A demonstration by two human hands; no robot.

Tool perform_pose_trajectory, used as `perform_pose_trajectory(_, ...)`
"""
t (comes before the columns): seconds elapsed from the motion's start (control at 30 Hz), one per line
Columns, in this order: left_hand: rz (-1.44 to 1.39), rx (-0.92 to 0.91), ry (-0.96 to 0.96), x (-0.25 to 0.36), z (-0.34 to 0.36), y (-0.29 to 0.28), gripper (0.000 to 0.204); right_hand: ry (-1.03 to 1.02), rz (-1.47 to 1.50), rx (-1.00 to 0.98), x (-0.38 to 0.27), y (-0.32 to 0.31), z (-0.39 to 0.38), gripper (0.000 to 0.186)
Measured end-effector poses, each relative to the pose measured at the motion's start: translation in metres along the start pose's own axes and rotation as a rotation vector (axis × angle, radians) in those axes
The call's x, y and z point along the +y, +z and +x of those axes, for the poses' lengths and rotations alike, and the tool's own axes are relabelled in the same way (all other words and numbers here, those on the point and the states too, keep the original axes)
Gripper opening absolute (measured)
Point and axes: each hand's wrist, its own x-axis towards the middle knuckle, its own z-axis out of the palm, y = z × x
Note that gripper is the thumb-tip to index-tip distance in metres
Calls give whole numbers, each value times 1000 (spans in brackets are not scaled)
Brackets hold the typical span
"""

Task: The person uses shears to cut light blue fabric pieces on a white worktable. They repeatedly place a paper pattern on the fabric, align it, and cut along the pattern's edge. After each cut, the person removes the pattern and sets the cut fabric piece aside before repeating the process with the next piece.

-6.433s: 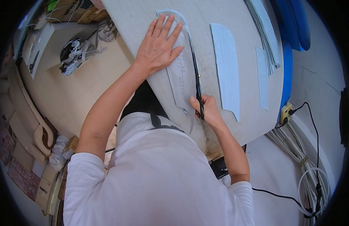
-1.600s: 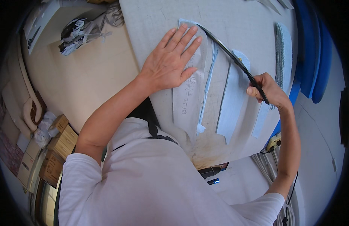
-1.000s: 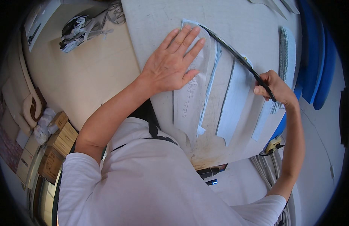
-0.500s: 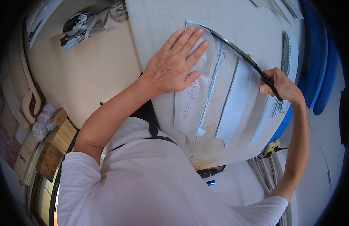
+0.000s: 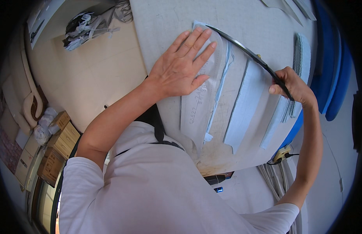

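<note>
My left hand (image 5: pixel 181 64) lies flat, fingers spread, on a translucent plastic pattern template (image 5: pixel 192 117) with handwriting on it. Light blue fabric (image 5: pixel 200 24) peeks out past the template's far end, and a narrow, frayed blue strip (image 5: pixel 218 93) runs along its right side. Long black-handled scissors (image 5: pixel 243 47) are gripped in my right hand (image 5: pixel 292 87). Their blades reach left to the fabric corner near my left fingertips. Right of the template lie a wider light blue fabric piece (image 5: pixel 243 105) and, below my right hand, another blue strip (image 5: pixel 274 123).
The pale worktable (image 5: pixel 165 19) has a stack of blue fabric pieces (image 5: pixel 302 54) at its right edge, beside dark blue padded shapes (image 5: pixel 333 74). A yellow socket block (image 5: pixel 281 153) with cables hangs near the lower right edge. Cardboard boxes (image 5: pixel 52 165) and crumpled bags (image 5: pixel 85 29) sit left.
The scissors and my right hand have shifted very slightly, with the blades looking a little closer together. My left hand stays in place on the template.
</note>
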Motion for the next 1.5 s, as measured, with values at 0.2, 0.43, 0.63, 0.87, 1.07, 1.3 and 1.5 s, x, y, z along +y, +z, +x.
perform_pose_trajectory(0.2,-17,5,2,1,1,-1,80,-6,25,-33,4,-8,2,63)
perform_pose_trajectory(0.43,-31,12,2,1,0,-1,80,-6,-69,-13,-9,-14,9,70)
perform_pose_trajectory(0.63,-42,18,5,0,0,0,81,-18,-176,17,-10,-21,14,66)
perform_pose_trajectory(0.87,-58,20,-1,0,1,0,82,12,-237,-32,-12,-29,19,62)
perform_pose_trajectory(1.07,-36,16,-2,0,1,-2,78,20,-287,56,-13,-33,14,69)
perform_pose_trajectory(1.3,-56,43,8,-2,0,1,81,34,-295,39,-24,-41,24,75)
perform_pose_trajectory(1.5,-59,46,3,-3,-1,2,82,38,-334,-7,-30,-42,29,71)
